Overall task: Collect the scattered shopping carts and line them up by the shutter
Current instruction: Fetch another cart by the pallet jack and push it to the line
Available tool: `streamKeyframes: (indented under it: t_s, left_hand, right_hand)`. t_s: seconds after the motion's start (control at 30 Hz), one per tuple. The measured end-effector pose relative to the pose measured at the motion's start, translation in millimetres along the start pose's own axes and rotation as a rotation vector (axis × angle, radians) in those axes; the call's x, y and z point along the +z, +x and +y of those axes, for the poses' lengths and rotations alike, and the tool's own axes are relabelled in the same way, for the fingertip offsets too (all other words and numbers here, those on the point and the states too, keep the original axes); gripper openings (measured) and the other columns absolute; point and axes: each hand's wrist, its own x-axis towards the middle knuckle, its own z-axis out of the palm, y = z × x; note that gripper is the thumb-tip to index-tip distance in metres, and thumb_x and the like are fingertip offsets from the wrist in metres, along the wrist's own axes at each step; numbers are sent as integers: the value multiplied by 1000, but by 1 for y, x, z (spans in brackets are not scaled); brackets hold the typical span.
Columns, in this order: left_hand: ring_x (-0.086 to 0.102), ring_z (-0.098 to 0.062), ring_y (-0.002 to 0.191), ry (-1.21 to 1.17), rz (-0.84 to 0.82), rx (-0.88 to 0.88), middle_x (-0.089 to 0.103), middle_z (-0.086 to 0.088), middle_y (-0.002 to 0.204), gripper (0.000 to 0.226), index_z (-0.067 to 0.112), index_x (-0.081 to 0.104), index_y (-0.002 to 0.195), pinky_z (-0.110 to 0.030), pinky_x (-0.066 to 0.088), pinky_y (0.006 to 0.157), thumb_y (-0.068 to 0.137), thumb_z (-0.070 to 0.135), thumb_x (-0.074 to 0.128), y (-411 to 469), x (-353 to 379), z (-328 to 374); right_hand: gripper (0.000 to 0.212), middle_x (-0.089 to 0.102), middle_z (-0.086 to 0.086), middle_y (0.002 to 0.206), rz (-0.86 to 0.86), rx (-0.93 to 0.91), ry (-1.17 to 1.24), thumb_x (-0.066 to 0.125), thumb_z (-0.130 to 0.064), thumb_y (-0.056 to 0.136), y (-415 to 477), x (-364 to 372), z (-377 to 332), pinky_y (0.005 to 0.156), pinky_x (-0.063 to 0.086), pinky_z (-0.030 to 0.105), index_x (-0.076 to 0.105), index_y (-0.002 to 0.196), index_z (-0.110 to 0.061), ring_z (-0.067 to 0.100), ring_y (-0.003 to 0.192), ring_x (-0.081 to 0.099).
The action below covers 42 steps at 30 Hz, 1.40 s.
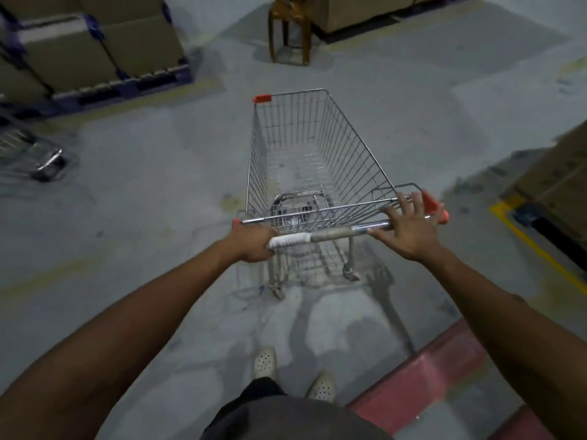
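Steel-wire shopping cart (317, 160) stood empty on the grey concrete floor (158, 217), straight ahead of the person. Left hand (252, 244) was clamped around the handle bar (333, 234) beside its white tape wrap; right hand (406, 225) lay on the bar's other end, fingers (405, 201) spread loosely. Another cart (28, 154) sat blurred far left, near palletised cardboard boxes (95, 42).

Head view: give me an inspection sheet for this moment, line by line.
Surface: grey concrete floor, stained, with yellow lines.
Job's things: empty wire cart upright; second cart partly in view at the left edge.
Clutter: wooden chair ahead.
Grippers: left hand closed on the handle; right hand rests on it, fingers spread.
Cables: nothing seen.
Surroundings: stacked boxes on pallets; red curb; shutter not seen.
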Motion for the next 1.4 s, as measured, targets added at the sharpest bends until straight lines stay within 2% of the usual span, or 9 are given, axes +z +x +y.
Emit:
streamKeyframes:
  t_s: [0.1, 0.23, 0.33, 0.5, 0.8, 1.03, 1.13, 1.27, 1.4]
  left_hand:
    - [60, -22, 115, 29, 80, -37, 68, 4, 117, 45, 34, 63, 111, -52, 29, 104, 87, 70, 53, 11, -1, -30]
    - [64, -20, 105, 50, 125, -23, 70, 5, 107, 74, 33, 67, 107, -53, 29, 105, 77, 91, 32, 15, -4, -53]
    - [64, -22, 100, 50, 164, -8, 71, 3, 99, 73, 26, 64, 89, -52, 30, 106, 77, 90, 31, 17, -11, -62]
    - [64, -23, 96, 55, 182, 6, 72, 0, 101, 63, 31, 52, 83, -51, 31, 107, 78, 90, 28, 32, -25, -91]
    - [61, -20, 85, 57, 169, -67, 54, 7, 78, 69, 31, 49, 77, -54, 30, 109, 77, 91, 13, 76, -42, -159]
    - [61, -21, 89, -26, 184, -196, 58, 4, 83, 63, 32, 46, 80, -54, 28, 112, 79, 88, 18, 86, -54, -205]
    - [57, -19, 82, -52, 186, -268, 58, 5, 84, 70, 32, 48, 80, -54, 30, 111, 75, 92, 12, 91, -56, -228]
    - [64, -22, 98, -87, 197, -384, 68, 1, 95, 75, 31, 51, 80, -53, 28, 111, 73, 93, 9, 100, -58, -252]
    - [64, -21, 94, -122, 188, -510, 61, 5, 84, 74, 29, 53, 78, -54, 29, 111, 76, 92, 14, 109, -61, -270]
  right_hand:
    - [102, 23, 4, 166, 9, -81, -83, 7, -100, 70, 14, -4, -21, 113, 6, 74, 50, 141, -41, 34, 152, 14]
    - [114, 21, 7, 166, -47, -135, -121, 2, -104, 62, 38, -8, -39, 116, 10, 70, 52, 141, -38, 33, 153, 15]
    - [119, 24, 8, 165, -78, -201, -150, 1, -105, 60, 53, -10, -47, 116, 24, 62, 54, 140, -35, 32, 152, 18]
    - [113, 29, 3, 163, -123, -290, -163, -1, -101, 67, 89, -17, -65, 115, 27, 58, 59, 135, -34, 29, 150, 24]
    - [86, 61, 0, 138, 157, -155, -133, 6, -81, 89, 180, -14, -104, 112, 23, 63, 75, 105, -31, 24, 135, 46]
    - [78, 62, 4, 135, 206, -105, -120, 18, -79, 91, 254, -14, -152, 110, 20, 70, 76, 103, -29, 33, 134, 43]
    - [84, 61, 6, 136, 171, -129, -107, 14, -83, 89, 293, -17, -174, 109, 18, 73, 75, 107, -28, 36, 136, 40]
    - [91, 59, 7, 138, 125, -193, -80, 9, -85, 89, 346, -24, -204, 108, 12, 78, 74, 110, -26, 37, 141, 35]
    - [90, 59, 8, 139, 89, -259, -64, 8, -82, 90, 401, -28, -232, 108, 11, 80, 74, 113, -25, 39, 142, 32]
